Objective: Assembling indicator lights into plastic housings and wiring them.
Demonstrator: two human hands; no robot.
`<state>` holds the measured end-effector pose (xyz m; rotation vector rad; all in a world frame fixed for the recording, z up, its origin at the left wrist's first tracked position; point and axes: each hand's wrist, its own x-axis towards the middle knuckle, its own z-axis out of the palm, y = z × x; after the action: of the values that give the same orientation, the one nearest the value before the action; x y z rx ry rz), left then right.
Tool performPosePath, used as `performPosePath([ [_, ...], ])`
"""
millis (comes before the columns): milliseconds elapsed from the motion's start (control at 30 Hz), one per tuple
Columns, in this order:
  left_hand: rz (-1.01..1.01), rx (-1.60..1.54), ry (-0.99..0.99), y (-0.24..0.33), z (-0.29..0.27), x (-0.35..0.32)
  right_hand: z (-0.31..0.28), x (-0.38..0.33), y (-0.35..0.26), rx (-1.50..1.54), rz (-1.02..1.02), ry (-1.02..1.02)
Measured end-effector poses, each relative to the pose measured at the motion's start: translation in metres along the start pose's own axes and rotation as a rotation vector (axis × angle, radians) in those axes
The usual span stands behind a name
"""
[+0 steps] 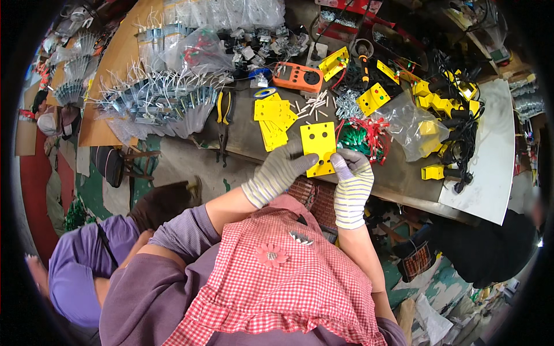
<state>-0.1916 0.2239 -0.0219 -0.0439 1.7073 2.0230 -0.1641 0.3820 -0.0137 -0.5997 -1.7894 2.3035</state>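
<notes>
Both my hands wear striped knit gloves and hold one yellow plate (318, 138) with round holes, upright over the table's front edge. My left hand (281, 170) pinches its lower left side between thumb and fingers. At the lower right corner, my right hand (352, 173) grips it with the thumb in front. Just left of the plate lies a loose stack of similar yellow plates (274, 118). Right behind it are green indicator lights (353, 138) and a bundle of red wired parts (376, 135). White sticks (314, 105) are scattered beyond.
An orange multimeter (297, 76) and yellow-handled pliers (224, 109) lie on the table. Bagged metal parts with white wires (167, 104) crowd the left. Yellow boxes with black cables (438, 104) and a clear bag (412, 130) are at right. Another person (86, 265) sits at left.
</notes>
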Motion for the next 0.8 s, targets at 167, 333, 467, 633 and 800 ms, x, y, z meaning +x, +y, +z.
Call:
performPosePath([
  [167, 0.001, 0.183, 0.083, 0.017, 0.007, -0.010, -0.014, 0.004, -0.016, -0.086, -0.102, 0.002],
  [333, -0.052, 0.406, 0.108, 0.026, 0.000, -0.007, -0.015, -0.003, -0.065, -0.060, 0.045, -0.190],
  [467, 0.045, 0.421, 0.108, 0.019, 0.000, -0.007, -0.010, -0.004, -0.066, -0.127, 0.269, -0.344],
  [633, 0.063, 0.418, 0.124, 0.021, 0.002, -0.009, -0.010, -0.002, -0.060, -0.139, 0.325, -0.357],
  [800, 0.103, 0.475, 0.115, 0.026, 0.004, -0.012, -0.010, -0.001, -0.057, -0.167, 0.312, -0.336],
])
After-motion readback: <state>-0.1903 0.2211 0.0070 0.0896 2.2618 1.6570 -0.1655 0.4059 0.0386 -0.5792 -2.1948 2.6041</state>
